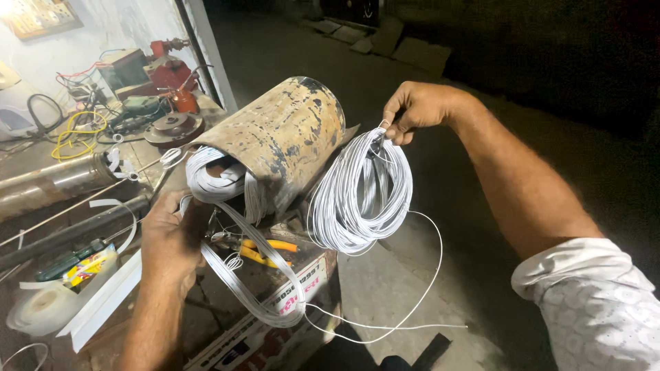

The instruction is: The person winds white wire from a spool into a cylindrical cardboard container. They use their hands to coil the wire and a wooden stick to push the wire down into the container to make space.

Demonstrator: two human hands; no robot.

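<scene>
My right hand (416,110) pinches the top of a coil of white wire (361,196) and holds it hanging beside a rusty metal cylinder (282,134) that lies on its side on the workbench. White wire windings (216,177) bulge from the cylinder's open end. My left hand (172,237) rests at that open end, gripping a stretched loop of the white wire (258,288) that runs down over the bench edge. A loose wire tail (419,288) trails from the coil toward the floor.
Yellow-handled pliers (265,251) lie under the cylinder. A roll of white tape (45,309) and white strips lie at the lower left. A metal tube (55,182), yellow cable (75,134), red oil can (182,99) and tools crowd the bench behind. Concrete floor lies to the right.
</scene>
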